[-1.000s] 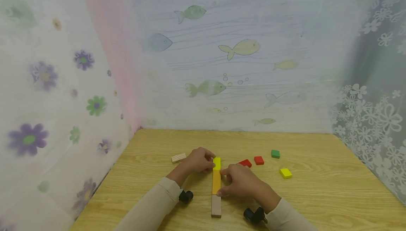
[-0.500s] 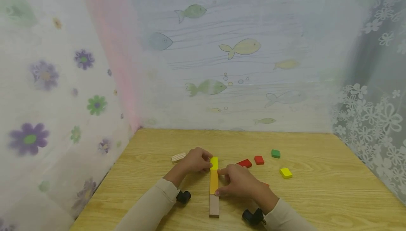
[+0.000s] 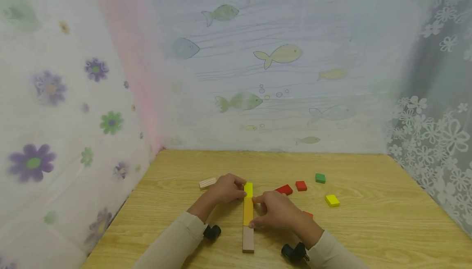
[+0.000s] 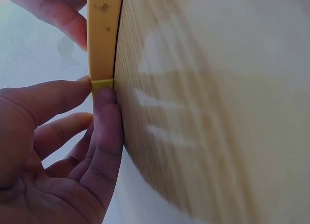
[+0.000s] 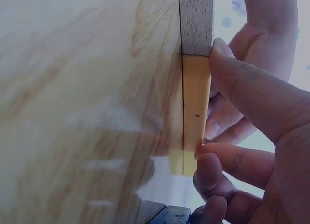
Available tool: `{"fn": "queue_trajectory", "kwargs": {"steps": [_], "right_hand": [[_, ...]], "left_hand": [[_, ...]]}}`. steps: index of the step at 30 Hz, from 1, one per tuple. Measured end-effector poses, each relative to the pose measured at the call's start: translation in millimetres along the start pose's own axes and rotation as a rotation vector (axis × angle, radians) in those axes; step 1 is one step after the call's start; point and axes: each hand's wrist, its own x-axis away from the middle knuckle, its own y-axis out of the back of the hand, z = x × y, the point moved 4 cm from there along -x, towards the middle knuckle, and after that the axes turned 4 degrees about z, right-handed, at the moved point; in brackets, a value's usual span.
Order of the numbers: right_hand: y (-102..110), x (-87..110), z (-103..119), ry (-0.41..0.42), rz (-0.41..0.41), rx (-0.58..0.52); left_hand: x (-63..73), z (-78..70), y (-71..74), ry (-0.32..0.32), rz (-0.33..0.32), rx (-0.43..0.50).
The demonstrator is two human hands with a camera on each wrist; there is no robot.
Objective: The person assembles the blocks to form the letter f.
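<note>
To line them up straight, press softly, left grip [image 3: 229, 188] spread against the yellow block [image 3: 249, 189], right grip [image 3: 279, 210] (spread too) against the orange block [image 3: 248, 212] at the yellow one's 6 o'clock.

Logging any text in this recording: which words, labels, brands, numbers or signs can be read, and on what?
None can be read.
The orange block bears dark specks, no visible lettering.
The backdrop shows fish, no readable writing.
The wrist cameras are too small to tell.
</note>
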Motion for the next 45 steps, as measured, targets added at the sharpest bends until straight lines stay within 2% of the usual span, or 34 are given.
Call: {"fn": "queue_trajectory", "kwargs": {"steps": [10, 18, 33, 39, 45], "right_hand": [[0, 0.7, -1, -0.01, -0.002, 0.005], [2, 2.6, 3, 0.001, -0.007, 0.001], [0, 1.5, 1, -0.012, -0.002, -0.001], [1, 2.7, 1, -0.006, -0.002, 0.005], [1, 2.0, 0, -0.002, 0.003, 0.017]], "left_hand": [[12.4, -1.8, -2.4, -0.046, 0.014, -0.049], [23.5, -4.4, -6.7, -0.075, 0.0, -0.165], [45.3, -8.2, -11.3, -0.111, 0.088, -0.158], [50.3, -11.4, -10.7, -0.122, 0.119, -0.209], [53.7, -10.5, -11.1, -0.122, 0.129, -0.181]]}}
